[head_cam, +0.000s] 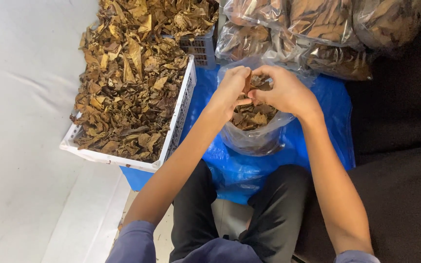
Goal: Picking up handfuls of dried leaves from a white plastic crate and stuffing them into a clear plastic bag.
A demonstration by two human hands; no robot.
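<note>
Head view: left hand [234,86] and right hand [282,90], fingers pinching a brown leaf [248,82], seemingly upright, above clear bag [254,136].

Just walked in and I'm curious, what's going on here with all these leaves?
A seated person holds both hands, left hand and right hand, together over an open clear plastic bag of dried brown leaves, pinching a leaf between them. The bag sits on blue sheeting. A white crate heaped with leaves is at the left; filled bags lie beyond.
</note>
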